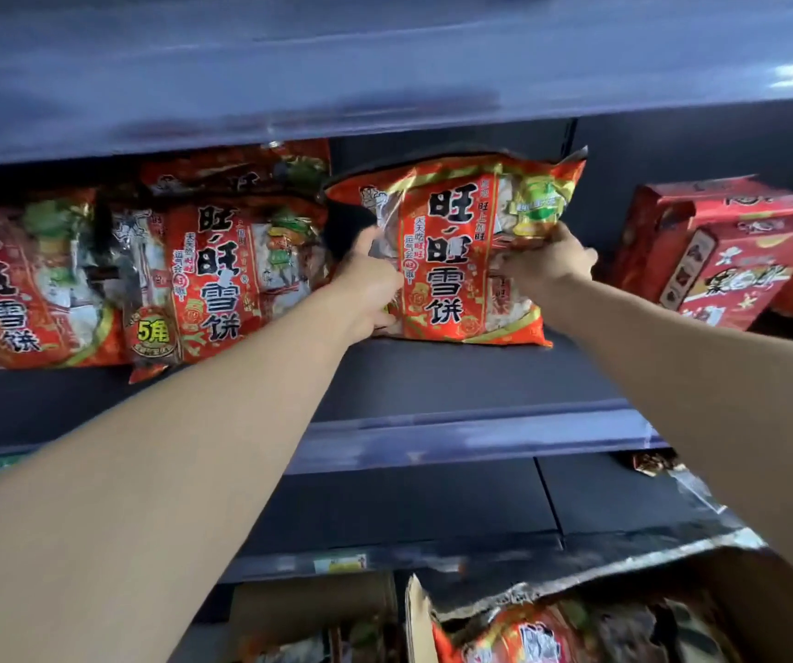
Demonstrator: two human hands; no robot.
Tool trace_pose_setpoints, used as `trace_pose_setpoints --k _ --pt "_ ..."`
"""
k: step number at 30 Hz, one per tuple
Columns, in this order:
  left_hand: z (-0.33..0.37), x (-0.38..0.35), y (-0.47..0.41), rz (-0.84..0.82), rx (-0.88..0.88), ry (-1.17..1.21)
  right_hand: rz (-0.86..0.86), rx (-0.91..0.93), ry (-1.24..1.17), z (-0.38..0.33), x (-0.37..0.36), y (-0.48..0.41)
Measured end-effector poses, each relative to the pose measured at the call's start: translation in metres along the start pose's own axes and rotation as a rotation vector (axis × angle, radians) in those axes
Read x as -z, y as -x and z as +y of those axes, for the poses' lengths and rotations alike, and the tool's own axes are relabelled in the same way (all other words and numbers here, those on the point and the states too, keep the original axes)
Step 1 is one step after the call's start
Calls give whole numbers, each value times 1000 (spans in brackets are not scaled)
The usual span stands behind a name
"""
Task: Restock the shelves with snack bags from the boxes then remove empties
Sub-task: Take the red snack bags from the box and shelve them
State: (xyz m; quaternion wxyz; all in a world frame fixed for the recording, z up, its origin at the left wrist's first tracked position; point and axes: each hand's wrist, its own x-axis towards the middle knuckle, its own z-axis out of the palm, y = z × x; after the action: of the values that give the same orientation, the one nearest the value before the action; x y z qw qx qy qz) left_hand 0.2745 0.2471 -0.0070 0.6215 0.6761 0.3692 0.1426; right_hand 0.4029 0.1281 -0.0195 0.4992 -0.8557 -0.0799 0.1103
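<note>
The left grip (370,284) and right grip (547,265) clasped the snack bag (461,260); it needed seating upright against stocked bags (222,275) further left.

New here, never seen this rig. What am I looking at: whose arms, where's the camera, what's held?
No robot here: the grips are a person's bare hands. The single picture comes from a camera worn on the head, looking forward and down along both arms. The left grip and right grip hold one red snack bag by its sides, upright on the dark shelf. Matching bags stand to its left, red boxes to its right. At the bottom, an open cardboard box holds further bags.
</note>
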Motion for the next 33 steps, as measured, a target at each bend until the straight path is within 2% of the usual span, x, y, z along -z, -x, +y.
trace_pose_setpoints --k 6,10,19,24,26,28,33 --pt "-3 18 -46 114 -67 0 20 73 -56 -13 -32 -25" --pt "-16 23 -84 166 -101 18 53 58 -111 -22 -47 -45" --pt "-5 17 -79 81 -104 15 3 148 -65 -2 -47 -43" --pt "-3 11 -44 93 -61 5 -62 225 12 14 -27 -21" --pt "-3 5 -22 110 -45 12 -89 251 114 22 -15 -7" --pt "-10 -4 2 65 -38 -19 -124 302 216 33 -1 12" --pt "-31 -39 86 -60 18 -54 -222 291 232 73 57 80"
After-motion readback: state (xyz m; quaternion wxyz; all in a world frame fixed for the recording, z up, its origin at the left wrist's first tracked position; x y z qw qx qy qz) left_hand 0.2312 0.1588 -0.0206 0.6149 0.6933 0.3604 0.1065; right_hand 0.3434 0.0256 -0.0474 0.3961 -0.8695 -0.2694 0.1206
